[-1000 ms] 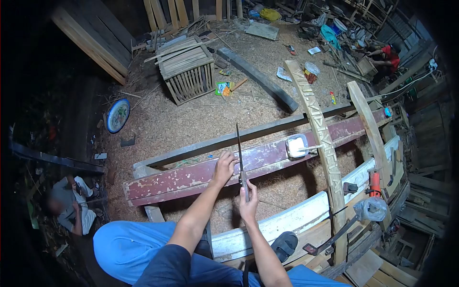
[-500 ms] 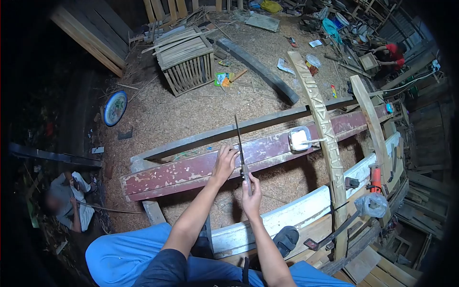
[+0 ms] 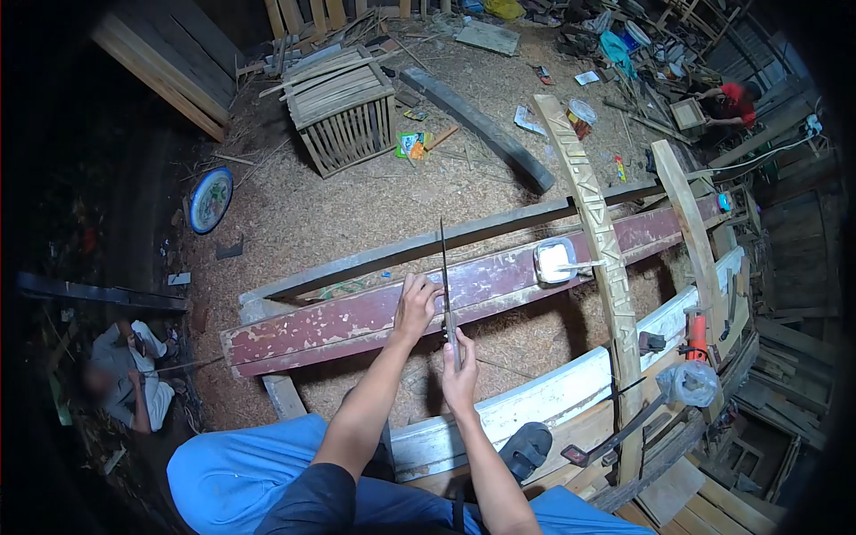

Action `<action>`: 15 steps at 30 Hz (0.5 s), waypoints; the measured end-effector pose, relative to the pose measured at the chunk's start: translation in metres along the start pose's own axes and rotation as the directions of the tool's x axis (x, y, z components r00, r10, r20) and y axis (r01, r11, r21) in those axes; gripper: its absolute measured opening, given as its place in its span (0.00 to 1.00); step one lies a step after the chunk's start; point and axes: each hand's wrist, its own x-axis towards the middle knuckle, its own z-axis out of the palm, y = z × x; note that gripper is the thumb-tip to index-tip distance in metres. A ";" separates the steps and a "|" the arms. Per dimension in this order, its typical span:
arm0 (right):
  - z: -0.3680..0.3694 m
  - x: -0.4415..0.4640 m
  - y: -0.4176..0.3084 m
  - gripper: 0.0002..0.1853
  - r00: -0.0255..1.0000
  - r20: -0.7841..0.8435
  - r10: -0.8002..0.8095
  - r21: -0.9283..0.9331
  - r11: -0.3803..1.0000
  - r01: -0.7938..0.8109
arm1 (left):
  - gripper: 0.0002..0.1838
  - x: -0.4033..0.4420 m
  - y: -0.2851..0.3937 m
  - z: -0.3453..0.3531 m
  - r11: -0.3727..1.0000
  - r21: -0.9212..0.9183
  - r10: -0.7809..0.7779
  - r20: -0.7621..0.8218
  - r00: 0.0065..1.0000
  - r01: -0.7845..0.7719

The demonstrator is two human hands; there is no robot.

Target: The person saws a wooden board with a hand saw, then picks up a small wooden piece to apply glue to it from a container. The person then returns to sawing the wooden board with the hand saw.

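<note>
My right hand (image 3: 459,373) is closed around the handle of a long thin knife (image 3: 445,267). Its blade, seen nearly edge-on, points away from me over a worn red-painted plank (image 3: 330,328). Just left of the blade is my left hand (image 3: 415,308), its fingers loosely bent and close to the metal; whether the fingertips touch it I cannot tell. Further right on the plank sits a square white tub (image 3: 555,259) with pale contents and a stick across its rim. Beside the tub a carved wooden board (image 3: 596,201) lies across the planks.
A plain curved timber (image 3: 691,214) and a red tool (image 3: 695,335) lie right. A white-painted board (image 3: 508,415) runs near my legs, with a dark sandal (image 3: 526,450). Beyond are a slatted crate (image 3: 348,125) and a beam (image 3: 481,129). People sit far left and far right.
The knife and my right hand have shifted slightly left and down. My left hand has moved slightly down and left. The far-left person's stick sits a little higher.
</note>
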 end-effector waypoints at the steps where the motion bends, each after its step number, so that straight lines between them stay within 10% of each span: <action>1: 0.002 0.000 0.000 0.21 1.000 -0.004 -0.004 0.029 1.000 0.004 | 0.08 0.001 -0.001 0.001 1.000 0.006 -0.004 0.002 1.000 0.004; 15: -0.016 0.008 -0.028 0.20 0.995 -0.050 -0.088 0.013 0.996 0.089 | 0.04 0.003 -0.004 0.002 0.999 -0.036 0.013 0.039 0.999 -0.011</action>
